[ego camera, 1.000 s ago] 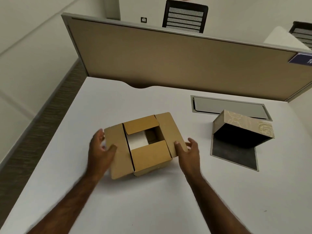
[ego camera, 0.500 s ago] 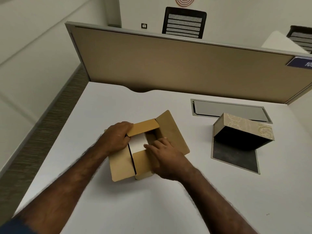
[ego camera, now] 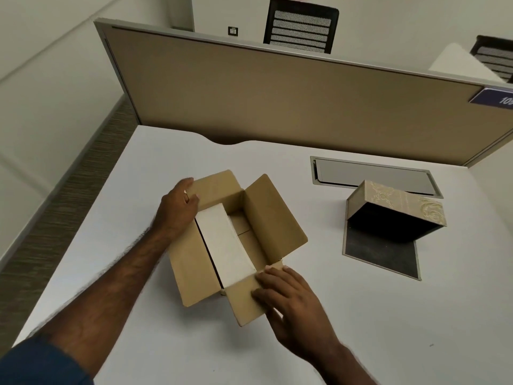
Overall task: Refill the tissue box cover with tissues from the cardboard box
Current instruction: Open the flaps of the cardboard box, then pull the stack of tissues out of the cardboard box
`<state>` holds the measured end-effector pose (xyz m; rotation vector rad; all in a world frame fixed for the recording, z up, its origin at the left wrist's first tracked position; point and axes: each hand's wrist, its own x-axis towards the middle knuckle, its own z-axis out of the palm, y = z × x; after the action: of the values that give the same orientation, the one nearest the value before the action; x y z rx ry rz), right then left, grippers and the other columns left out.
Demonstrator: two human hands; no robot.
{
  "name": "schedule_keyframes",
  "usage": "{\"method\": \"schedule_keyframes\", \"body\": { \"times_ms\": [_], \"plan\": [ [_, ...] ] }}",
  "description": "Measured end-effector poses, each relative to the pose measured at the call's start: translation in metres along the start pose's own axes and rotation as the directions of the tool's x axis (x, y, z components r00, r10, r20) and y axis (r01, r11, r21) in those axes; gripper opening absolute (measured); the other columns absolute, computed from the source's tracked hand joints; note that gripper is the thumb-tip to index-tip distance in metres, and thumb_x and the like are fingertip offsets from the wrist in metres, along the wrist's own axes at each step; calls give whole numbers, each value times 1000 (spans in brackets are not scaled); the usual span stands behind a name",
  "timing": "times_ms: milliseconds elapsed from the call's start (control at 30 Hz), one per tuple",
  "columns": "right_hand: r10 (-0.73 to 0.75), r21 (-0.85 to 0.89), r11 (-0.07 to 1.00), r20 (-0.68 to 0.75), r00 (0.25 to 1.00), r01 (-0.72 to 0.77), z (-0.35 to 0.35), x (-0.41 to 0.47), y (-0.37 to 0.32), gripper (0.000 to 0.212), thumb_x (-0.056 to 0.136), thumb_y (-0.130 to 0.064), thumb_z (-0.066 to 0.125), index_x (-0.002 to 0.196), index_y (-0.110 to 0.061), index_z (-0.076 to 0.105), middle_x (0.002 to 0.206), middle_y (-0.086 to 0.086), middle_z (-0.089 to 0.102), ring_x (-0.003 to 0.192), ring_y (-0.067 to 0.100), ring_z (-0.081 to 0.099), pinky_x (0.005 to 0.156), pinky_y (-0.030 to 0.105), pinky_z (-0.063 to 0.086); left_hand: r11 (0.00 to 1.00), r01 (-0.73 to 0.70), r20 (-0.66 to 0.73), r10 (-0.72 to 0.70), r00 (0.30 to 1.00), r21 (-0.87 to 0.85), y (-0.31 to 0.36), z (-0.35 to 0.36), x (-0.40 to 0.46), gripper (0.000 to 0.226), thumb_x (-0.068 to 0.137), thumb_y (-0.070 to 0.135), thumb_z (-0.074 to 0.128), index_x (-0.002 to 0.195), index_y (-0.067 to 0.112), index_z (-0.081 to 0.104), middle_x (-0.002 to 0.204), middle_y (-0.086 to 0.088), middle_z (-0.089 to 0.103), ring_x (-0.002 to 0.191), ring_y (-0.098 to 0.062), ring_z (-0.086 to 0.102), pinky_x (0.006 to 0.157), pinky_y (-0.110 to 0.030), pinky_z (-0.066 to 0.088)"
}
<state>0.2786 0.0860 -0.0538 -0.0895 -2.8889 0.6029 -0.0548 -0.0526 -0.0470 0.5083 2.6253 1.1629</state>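
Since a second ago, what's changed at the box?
All four flaps of the cardboard box have been folded out. The left hand moved to the far flap, the right hand to the near one, both pressing them open. The white tissue pack is now fully exposed. The cover and its base stayed put.

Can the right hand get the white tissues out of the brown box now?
Probably yes. All four flaps of the cardboard box are folded open, so the white tissue pack lies uncovered. The right hand rests on the near flap right beside it, with nothing in between.
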Motion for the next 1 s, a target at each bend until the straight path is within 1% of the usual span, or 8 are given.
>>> {"method": "schedule_keyframes", "body": {
  "times_ms": [100,233,333,467,567,667,767,1000],
  "plan": [
    [22,-12,1000,65,998,-21,4,-5,-3,38,101,-48,72,137,-36,71,163,-12,57,154,14,49,128,47,39,1000,22,53,-23,998,20,-6,6,4,36,101,25,53,135,17,63,124,-9,71,116,-31,63,100,-35,47],
    [112,30,993,78,991,-114,-14,10,-12,59,94,-79,62,133,-37,73,153,-16,65,146,9,56,122,38,44,978,-66,-18,71,997,198,-9,2,-6,40,102,36,52,136,19,64,126,-13,69,114,-36,64,103,-54,48],
    [320,193,928,33,947,-320,-34,40,-18,61,93,-78,62,138,-38,69,139,-19,72,127,2,63,105,21,48,942,-179,-113,219,969,284,-14,-3,-24,39,98,34,62,130,13,69,122,-16,72,109,-39,66,96,-56,51],
    [465,364,758,280,840,-541,-46,104,-9,76,92,-77,65,151,-29,59,148,-10,67,132,12,64,108,38,56,880,-283,-128,353,927,382,-15,-4,-47,43,94,34,60,123,4,72,117,-20,74,103,-40,70,89,-53,56],
    [461,290,748,422,781,-598,-30,149,2,56,94,-74,67,128,-29,65,109,-18,65,103,9,63,81,24,50,860,-302,-102,372,923,411,-13,-2,-54,35,98,29,63,122,5,72,117,-17,75,103,-37,72,90,-51,56],
    [525,220,665,543,656,-714,-4,181,8,85,84,-82,69,134,-14,63,125,-3,70,103,17,66,82,33,53,864,-283,-97,352,931,416,-9,-2,-56,32,96,27,68,121,8,73,116,-12,76,102,-35,72,88,-50,55],
    [574,105,622,613,543,-776,19,194,13,69,76,-74,85,106,-16,62,92,-4,63,79,13,58,64,29,46,873,-259,-107,329,938,414,-8,-2,-57,28,96,26,67,116,8,73,111,-12,77,98,-35,71,86,-50,53],
    [569,129,563,656,496,-816,38,199,13,97,67,-55,100,138,-10,53,116,1,63,99,21,64,81,37,55,917,-214,-106,263,959,336,-9,1,-55,30,99,29,62,123,12,70,111,-8,76,99,-34,68,90,-50,50]
  ]
}}
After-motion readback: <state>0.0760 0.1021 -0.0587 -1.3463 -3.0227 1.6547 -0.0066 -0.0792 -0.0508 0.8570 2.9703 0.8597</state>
